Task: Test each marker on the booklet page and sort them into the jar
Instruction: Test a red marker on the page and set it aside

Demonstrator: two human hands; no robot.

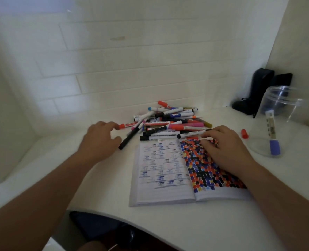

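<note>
An open booklet (161,171) lies on the white table, its right page covered with coloured marker blots. A heap of several markers (170,120) lies just behind it. My left hand (99,142) hovers open at the heap's left edge, fingertips close to a red-capped marker (127,125). My right hand (228,151) rests on the right page, its fingers pinching a white marker with a dark cap (189,134) at the page's top edge. At the right stands a clear jar (276,122) with one purple-capped marker (273,134) inside.
A loose red cap (244,133) lies between the booklet and the jar. A black case (258,93) leans against the tiled wall behind the jar. The table's front edge curves inward near my body, with a dark object below it.
</note>
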